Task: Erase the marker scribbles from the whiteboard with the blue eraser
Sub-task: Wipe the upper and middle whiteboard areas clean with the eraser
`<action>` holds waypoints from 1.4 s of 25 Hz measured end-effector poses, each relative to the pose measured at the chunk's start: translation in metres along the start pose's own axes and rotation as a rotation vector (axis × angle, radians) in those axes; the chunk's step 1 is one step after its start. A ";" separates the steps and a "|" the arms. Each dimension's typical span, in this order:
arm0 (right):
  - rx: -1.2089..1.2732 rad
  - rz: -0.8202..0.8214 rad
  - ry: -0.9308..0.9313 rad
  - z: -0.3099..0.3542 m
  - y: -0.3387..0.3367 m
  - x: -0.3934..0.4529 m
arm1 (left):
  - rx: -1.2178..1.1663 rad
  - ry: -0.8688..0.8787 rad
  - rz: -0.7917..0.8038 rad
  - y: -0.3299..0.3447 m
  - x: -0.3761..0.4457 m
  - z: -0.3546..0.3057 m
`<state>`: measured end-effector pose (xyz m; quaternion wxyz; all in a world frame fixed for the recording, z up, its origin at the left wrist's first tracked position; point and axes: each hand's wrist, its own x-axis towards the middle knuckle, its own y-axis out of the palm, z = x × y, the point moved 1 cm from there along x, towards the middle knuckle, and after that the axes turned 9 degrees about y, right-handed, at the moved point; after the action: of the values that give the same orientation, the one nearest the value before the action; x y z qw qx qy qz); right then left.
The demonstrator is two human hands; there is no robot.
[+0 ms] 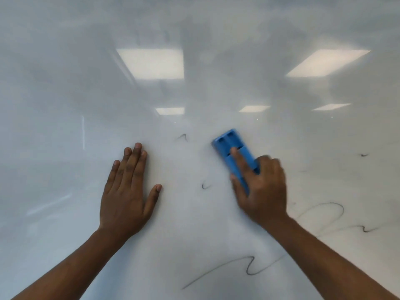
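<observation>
Whiteboard point(194, 94): glossy white surface filling the view, ceiling lights reflected in it. Blue eraser point(234, 158): pressed on the whiteboard right of centre, tilted, gripped by the right hand point(260, 189), whose fingers point(240, 161) close over its back. Left hand point(127, 191): left of the eraser, well apart, palm flat on the board, fingers extended and holding nothing. Marker scribbles point(249, 267): a long wavy line below the eraser, small marks to its left, fainter loops to its lower right.
</observation>
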<state>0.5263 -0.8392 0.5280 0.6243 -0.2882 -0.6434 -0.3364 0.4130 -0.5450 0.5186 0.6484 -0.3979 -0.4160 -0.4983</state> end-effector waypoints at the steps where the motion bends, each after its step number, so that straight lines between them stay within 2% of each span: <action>1: -0.010 -0.044 0.139 -0.004 -0.001 0.015 | 0.001 0.002 -0.005 0.000 0.000 0.002; 3: -0.004 -0.095 0.374 0.013 0.009 0.050 | 0.000 0.002 -0.001 0.001 0.000 0.004; 4: -0.005 -0.091 0.398 0.035 0.016 0.061 | -0.004 0.001 0.001 0.001 0.000 0.004; 5: 0.011 -0.078 0.338 0.058 0.022 0.066 | -0.003 0.000 0.005 0.002 0.000 0.003; 8: 0.041 -0.007 -0.037 0.104 0.032 0.027 | 0.017 0.002 0.044 -0.001 -0.009 0.006; 11: 0.086 0.022 -0.207 0.075 0.023 -0.015 | 0.061 -0.019 0.099 -0.011 -0.017 0.020; 13: 0.067 -0.016 -0.113 0.043 0.018 -0.013 | 0.084 -0.027 0.114 -0.015 -0.020 0.026; 15: 0.048 -0.067 0.115 0.031 0.018 0.014 | 0.092 -0.040 0.119 -0.014 -0.021 0.026; 17: 0.084 -0.099 0.304 0.053 0.023 0.048 | 0.093 -0.060 0.103 -0.012 -0.022 0.024; 18: 0.103 -0.083 0.319 0.076 0.026 0.059 | 0.087 -0.059 0.096 -0.011 -0.022 0.023; 19: 0.119 -0.051 0.260 0.100 0.031 0.063 | 0.077 -0.058 0.092 -0.011 -0.020 0.023; 22: 0.113 0.026 -0.074 0.149 0.038 0.019 | 0.064 -0.029 0.115 -0.013 -0.025 0.027; 25: 0.098 0.039 -0.170 0.122 0.030 -0.042 | 0.061 0.103 0.128 -0.018 -0.045 0.038; 27: 0.034 0.043 -0.099 0.088 0.018 -0.060 | 0.050 0.150 0.139 -0.020 -0.058 0.050; 30: -0.029 -0.047 0.278 0.070 0.009 -0.030 | 0.011 0.155 0.130 -0.018 -0.069 0.051; 32: -0.012 -0.099 0.503 0.096 0.022 0.005 | 0.005 0.126 0.113 -0.016 -0.072 0.048; 33: 0.006 -0.116 0.532 0.117 0.030 0.014 | -0.004 0.113 0.105 -0.015 -0.072 0.047; 35: 0.038 -0.102 0.401 0.158 0.043 -0.002 | -0.035 0.098 0.097 -0.014 -0.074 0.051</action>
<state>0.4639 -0.6877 0.5298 0.7274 -0.1706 -0.5263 -0.4060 0.3801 -0.4772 0.4684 0.6843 -0.4041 -0.3550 -0.4924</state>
